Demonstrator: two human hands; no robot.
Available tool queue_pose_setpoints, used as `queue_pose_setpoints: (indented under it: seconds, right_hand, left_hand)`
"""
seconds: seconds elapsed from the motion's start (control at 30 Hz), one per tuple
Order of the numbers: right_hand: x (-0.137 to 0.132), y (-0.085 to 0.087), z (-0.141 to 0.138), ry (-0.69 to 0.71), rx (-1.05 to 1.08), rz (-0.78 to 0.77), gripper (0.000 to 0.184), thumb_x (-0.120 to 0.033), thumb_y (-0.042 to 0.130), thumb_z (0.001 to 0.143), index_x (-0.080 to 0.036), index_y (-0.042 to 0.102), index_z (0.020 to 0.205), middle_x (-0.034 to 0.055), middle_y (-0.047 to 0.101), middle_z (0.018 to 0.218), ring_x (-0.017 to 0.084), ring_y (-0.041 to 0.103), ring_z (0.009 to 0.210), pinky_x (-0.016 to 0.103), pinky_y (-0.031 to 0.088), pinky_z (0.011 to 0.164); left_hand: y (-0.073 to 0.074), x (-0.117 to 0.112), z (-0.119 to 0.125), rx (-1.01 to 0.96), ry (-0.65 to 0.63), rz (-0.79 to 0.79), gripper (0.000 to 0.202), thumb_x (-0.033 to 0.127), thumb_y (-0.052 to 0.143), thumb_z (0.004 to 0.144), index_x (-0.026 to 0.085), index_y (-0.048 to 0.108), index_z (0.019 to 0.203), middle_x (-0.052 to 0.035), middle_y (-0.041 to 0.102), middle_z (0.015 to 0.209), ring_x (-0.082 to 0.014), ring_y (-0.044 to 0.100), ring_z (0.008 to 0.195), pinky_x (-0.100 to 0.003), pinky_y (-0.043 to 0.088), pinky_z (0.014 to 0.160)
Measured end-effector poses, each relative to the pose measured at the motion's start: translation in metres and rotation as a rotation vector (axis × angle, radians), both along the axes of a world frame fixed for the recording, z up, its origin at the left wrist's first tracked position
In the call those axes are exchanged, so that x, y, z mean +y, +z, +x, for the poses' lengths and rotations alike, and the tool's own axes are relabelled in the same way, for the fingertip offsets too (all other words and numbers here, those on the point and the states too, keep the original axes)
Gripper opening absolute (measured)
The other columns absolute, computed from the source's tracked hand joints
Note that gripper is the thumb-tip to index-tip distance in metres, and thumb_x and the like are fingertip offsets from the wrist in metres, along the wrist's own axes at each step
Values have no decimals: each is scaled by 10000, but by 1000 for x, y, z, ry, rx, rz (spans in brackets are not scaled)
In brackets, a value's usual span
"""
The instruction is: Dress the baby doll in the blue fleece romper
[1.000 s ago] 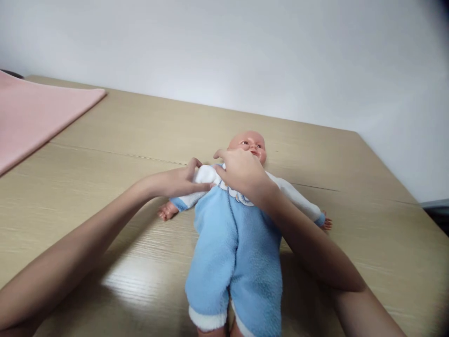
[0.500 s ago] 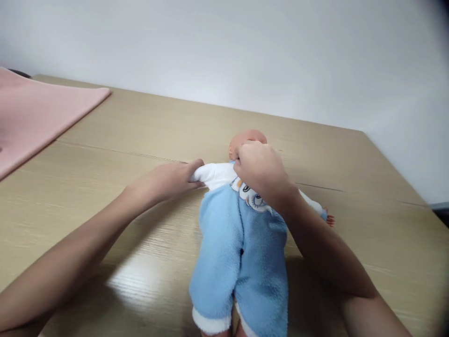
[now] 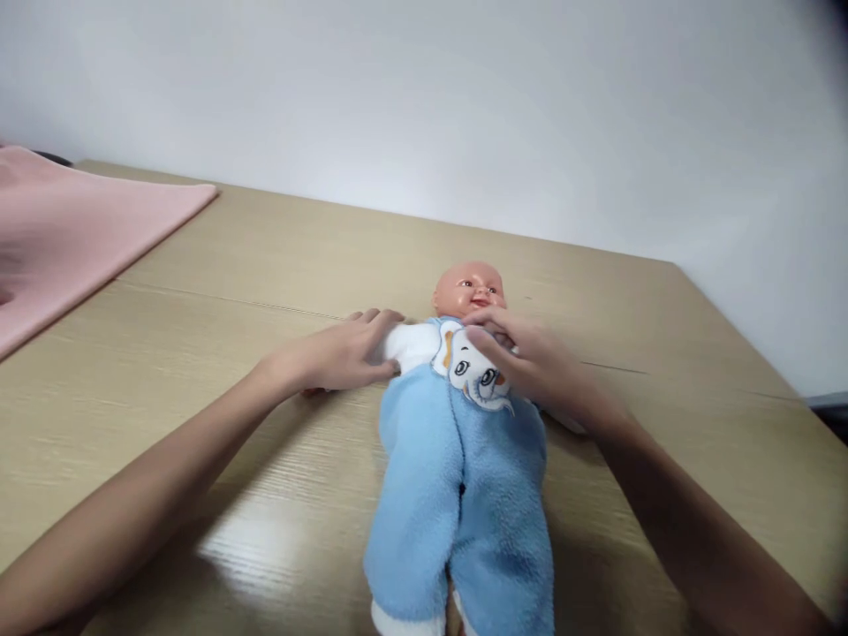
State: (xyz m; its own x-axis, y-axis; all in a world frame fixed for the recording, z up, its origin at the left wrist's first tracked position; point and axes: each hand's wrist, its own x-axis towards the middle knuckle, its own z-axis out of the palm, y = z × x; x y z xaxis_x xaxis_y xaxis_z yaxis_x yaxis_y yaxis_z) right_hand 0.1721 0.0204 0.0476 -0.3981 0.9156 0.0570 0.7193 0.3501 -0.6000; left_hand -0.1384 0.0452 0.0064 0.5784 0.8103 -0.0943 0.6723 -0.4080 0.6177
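Wooden table point(image 3: 265, 265) bears doll point(image 3: 464, 424), head pointing away; left hand point(image 3: 348, 353) and right hand point(image 3: 536, 367) lie flat, fingers loosely spread, on its shoulders.

Your baby doll point(image 3: 464, 415) lay face-up in a blue fleece romper with elephant patch, white shoulders under your fingers point(image 3: 371, 322), legs trailing below them.

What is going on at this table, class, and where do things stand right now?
A person is handling a baby doll that lies face up on a wooden table. The doll wears a blue and white fleece suit. The left hand rests on its shoulder, the right hand on its chest. A pink cloth lies far left.
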Motion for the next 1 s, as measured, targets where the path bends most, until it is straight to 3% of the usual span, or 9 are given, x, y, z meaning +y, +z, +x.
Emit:
queue_pose_setpoints:
  seconds: [0.1, 0.2, 0.33, 0.4, 0.57, 0.63, 0.73, 0.87, 1.0]
  right_hand:
    - [-24, -25, 46, -106, 72, 4, 463, -591, 484, 1165, -253, 732, 1364, 99, 847, 1143, 267, 780, 944, 359, 546, 753]
    - [-50, -55, 79, -159, 135, 64, 364, -579, 563, 1130, -274, 750, 1193, 90, 836, 1040, 287, 780, 876, 400, 589, 756]
    - [-73, -85, 88, -101, 37, 285, 112, -363, 651, 1093, -278, 722, 1108, 75, 817, 997, 298, 784, 884, 436, 604, 805]
    - [-75, -94, 85, -53, 0, 372, 88, -283, 625, 1085, -266, 709, 1104, 88, 816, 993, 305, 783, 889, 446, 603, 801]
    - [-71, -101, 82, -87, -14, 419, 114, -277, 583, 1091, -253, 695, 1090, 95, 810, 972, 296, 773, 864, 456, 611, 797]
    - [-71, -101, 82, -87, -28, 396, 127, -281, 571, 1089, -253, 695, 1092, 105, 822, 1001, 304, 782, 901, 468, 617, 817]
    - [-72, -101, 83, -82, -53, 373, 130, -286, 570, 1094, -248, 695, 1093, 114, 830, 1018, 308, 782, 923, 475, 615, 839]
    - [-72, -101, 82, -56, -43, 391, 122, -275, 579, 1095, -236, 693, 1073, 100, 817, 967, 296, 765, 880, 457, 601, 812]
    - [-72, -100, 82, -50, -37, 400, 118, -264, 577, 1094, -233, 690, 1087, 98, 811, 976, 283, 756, 860, 446, 596, 798]
  left_hand:
    - [-5, 11, 5, -272, -35, -114, 606, 538, 621, 1046, 229, 574, 1566, -170, 624, 1670, -368, 613, 1503, -480, 446, 1281]
    - [-9, 27, 11, -277, 9, -203, 542, 628, 529, 1102, 238, 711, 1431, -140, 753, 1517, -352, 693, 1396, -460, 487, 1231]
    - [-12, 52, 19, -267, 80, -275, 457, 630, 731, 1007, 270, 857, 1259, -109, 772, 1531, -363, 666, 1474, -431, 468, 1271]
    - [-14, 63, 23, -270, 76, -302, 427, 605, 789, 959, 276, 886, 1213, -103, 775, 1529, -368, 651, 1501, -422, 476, 1271]
    - [-11, 76, 28, -287, -28, -428, 337, 505, 870, 830, 323, 910, 1110, -65, 863, 1349, -336, 753, 1331, -369, 602, 1099]
    - [-8, 77, 28, -287, -127, -534, 343, 485, 893, 787, 315, 910, 1085, -75, 878, 1276, -333, 791, 1225, -356, 643, 992]
    - [-7, 79, 27, -292, -274, -605, 312, 469, 893, 819, 286, 904, 1070, -96, 867, 1248, -306, 799, 1141, -330, 644, 953]
    - [-15, 80, 25, -343, -223, -579, 336, 492, 918, 820, 262, 891, 1064, -101, 846, 1114, -289, 773, 1026, -302, 634, 846]
    - [-26, 76, 28, -391, -181, -610, 367, 509, 924, 832, 245, 877, 1083, -125, 836, 1175, -291, 781, 1037, -303, 639, 840]
